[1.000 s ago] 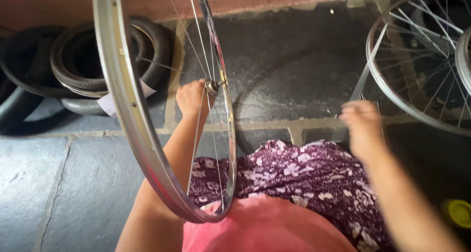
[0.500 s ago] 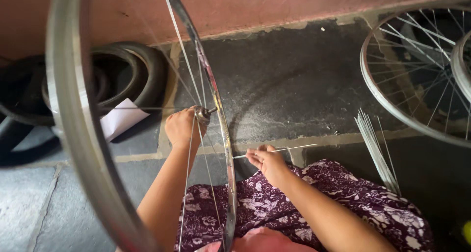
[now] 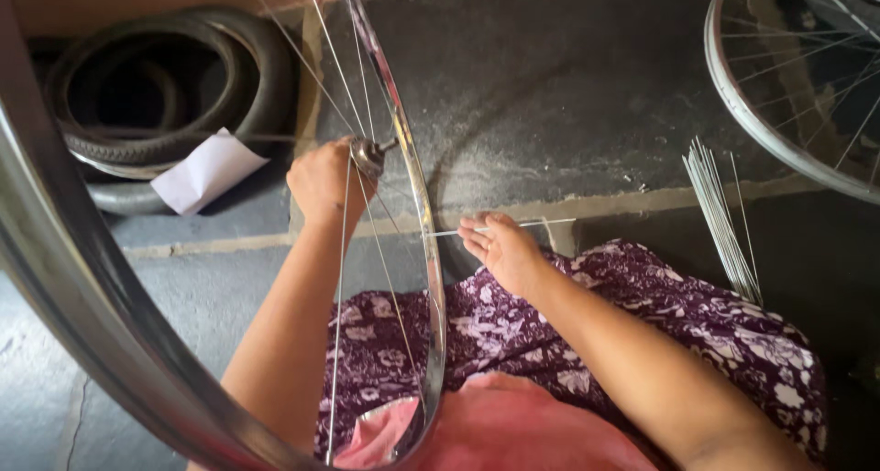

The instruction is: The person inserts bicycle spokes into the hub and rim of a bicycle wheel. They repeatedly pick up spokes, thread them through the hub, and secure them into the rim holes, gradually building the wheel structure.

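A shiny bicycle wheel rim (image 3: pixel 414 196) stands upright in front of me, with thin spokes running to its hub (image 3: pixel 368 156). My left hand (image 3: pixel 321 180) reaches through the wheel and grips the hub. My right hand (image 3: pixel 500 248) pinches a loose silver spoke (image 3: pixel 513 225), held level, its tip at the rim's edge. My lap is covered by purple flowered cloth (image 3: pixel 587 315).
A bundle of loose spokes (image 3: pixel 722 216) lies on the dark stone floor at my right. A second spoked wheel (image 3: pixel 797 86) lies at the upper right. Black tyres (image 3: pixel 165 86) and a white paper (image 3: pixel 206 170) sit at the upper left.
My right hand came in from the spoke bundle with one spoke and brought it up to the rim. The wheel has turned closer to my view; my left hand stays on the hub.
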`<state>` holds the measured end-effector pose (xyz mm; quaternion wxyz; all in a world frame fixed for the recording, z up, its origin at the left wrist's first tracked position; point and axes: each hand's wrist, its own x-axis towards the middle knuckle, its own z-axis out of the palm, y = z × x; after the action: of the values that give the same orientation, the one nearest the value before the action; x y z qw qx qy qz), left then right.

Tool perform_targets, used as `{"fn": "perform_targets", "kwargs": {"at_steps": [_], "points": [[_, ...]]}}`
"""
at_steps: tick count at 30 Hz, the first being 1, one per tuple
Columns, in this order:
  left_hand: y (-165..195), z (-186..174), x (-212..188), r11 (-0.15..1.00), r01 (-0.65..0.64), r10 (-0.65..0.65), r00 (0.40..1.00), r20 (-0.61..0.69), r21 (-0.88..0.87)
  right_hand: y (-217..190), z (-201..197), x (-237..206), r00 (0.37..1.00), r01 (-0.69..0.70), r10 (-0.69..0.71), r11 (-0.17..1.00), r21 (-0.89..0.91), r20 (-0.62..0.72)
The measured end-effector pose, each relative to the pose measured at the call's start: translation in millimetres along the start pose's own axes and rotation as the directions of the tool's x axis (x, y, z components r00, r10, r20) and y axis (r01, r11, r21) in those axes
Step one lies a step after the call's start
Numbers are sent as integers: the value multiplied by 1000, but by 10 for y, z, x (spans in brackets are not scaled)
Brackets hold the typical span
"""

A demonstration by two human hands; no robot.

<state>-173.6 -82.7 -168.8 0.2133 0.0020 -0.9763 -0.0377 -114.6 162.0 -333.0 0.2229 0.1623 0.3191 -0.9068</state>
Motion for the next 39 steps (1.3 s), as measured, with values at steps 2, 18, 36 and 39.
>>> {"fn": "perform_targets", "kwargs": {"at_steps": [2,18,36,39], "points": [[30,-28,-5,1000,1,-1,1000,12,24,-14,18,-26,1000,-3,3,1000,-4,11],[425,6,-35,990,-140,140,990,18,27,-118,-209,83,933,140,-140,990,-22,-333],[701,-163,146,968,-249,247,948,199,-17,-841,869,-109,760,633,-308,552,-543,573],[768,-148,147,958,-282,268,940,209,41,-804,907,-129,752,630,-390,661,-408,531]]}}
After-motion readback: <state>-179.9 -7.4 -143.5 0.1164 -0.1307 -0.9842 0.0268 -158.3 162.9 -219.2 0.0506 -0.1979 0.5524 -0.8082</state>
